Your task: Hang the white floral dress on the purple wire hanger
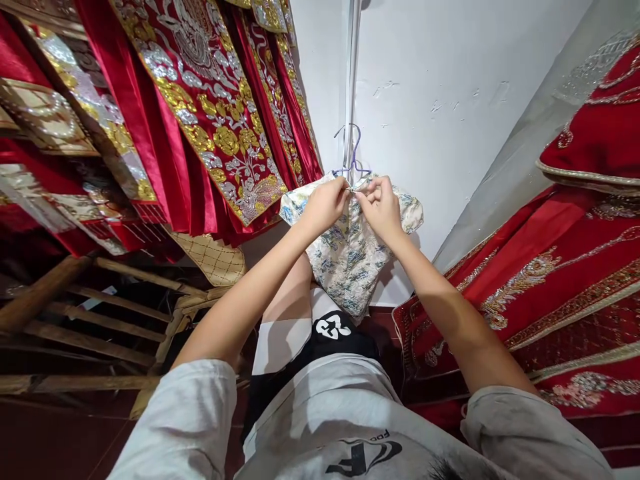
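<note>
A cream floral blouse (345,260) with blue and green blossoms and short sleeves hangs in front of me on a purple hanger (357,141). The hanger's hook is up beside a pale metal pole. My left hand (327,201) is closed in a pinch on the left side of the blouse's collar. Opposite it, my right hand (380,205) pinches the right side of the collar. The fingertips of both hands nearly meet at the neck opening, where a small fastening is too tiny to make out.
Red embroidered garments (225,133) with gold and silver sequins hang at the left. More red beaded garments (550,287) are at the right, partly under clear plastic. A wooden chair (115,293) stands at lower left. The white wall (440,87) is behind the pole (351,67).
</note>
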{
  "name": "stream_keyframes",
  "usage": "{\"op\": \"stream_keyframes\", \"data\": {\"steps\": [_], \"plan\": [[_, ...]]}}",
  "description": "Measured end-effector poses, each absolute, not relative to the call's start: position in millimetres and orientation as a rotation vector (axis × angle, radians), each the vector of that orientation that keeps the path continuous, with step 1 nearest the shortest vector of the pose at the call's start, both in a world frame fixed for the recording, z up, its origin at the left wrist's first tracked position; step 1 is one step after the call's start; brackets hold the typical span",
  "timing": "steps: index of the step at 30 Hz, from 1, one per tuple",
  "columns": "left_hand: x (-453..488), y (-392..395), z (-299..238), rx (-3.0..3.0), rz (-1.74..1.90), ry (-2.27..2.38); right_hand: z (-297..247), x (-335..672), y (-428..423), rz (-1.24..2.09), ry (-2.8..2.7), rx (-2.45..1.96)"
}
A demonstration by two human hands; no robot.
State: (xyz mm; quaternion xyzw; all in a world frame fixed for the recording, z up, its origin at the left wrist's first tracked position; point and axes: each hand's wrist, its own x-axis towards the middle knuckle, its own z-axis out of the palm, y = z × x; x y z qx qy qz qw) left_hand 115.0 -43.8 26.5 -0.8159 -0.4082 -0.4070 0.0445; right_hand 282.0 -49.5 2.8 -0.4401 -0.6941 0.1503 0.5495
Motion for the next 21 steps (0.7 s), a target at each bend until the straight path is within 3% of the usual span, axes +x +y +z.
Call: {"op": "stream_keyframes", "data": {"steps": [13, 21], "plan": [[123, -51, 22, -2.520, -1.381, -1.248, -4, 257, -40, 0.709, -1.466, -0.830], [43, 25, 29, -2.087, -2.280, -1.288, -70, 267, -35, 0.824, -1.432, -0.922]]}}
